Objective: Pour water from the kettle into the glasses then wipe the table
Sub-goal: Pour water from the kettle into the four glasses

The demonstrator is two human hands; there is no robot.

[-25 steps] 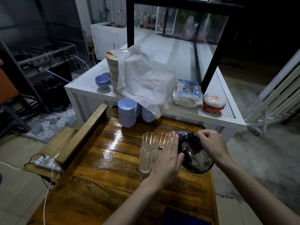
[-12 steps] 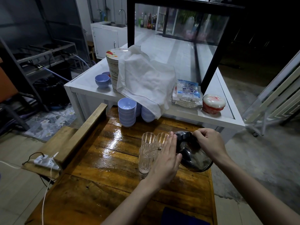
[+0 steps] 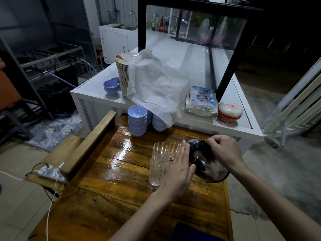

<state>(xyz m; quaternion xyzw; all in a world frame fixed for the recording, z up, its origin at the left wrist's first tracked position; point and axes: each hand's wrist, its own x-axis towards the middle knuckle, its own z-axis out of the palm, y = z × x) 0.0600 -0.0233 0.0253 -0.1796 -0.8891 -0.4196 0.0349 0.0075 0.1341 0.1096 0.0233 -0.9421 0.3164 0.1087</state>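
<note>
A dark metal kettle [image 3: 211, 169] is tilted left over the wet wooden table [image 3: 121, 174], its thin spout [image 3: 165, 161] reaching over the nearest ribbed glass [image 3: 156, 171]. Two more clear glasses [image 3: 160, 149] stand just behind it. My right hand [image 3: 224, 151] grips the kettle's black handle at the top. My left hand [image 3: 180, 171] lies flat with fingers straight against the kettle's left side, between kettle and glasses. A dark blue cloth [image 3: 194, 232] lies at the table's near edge.
Stacks of lilac bowls [image 3: 138, 120] stand at the table's far end. Behind is a white counter [image 3: 97, 94] with stacked plates under a white cloth [image 3: 156, 86], a plastic packet [image 3: 201, 100] and a red-white container [image 3: 229, 112]. A power strip [image 3: 51, 172] lies on the left ledge.
The kettle has tipped a little further toward the glasses and my right hand has risen slightly. My left hand stays pressed on its side.
</note>
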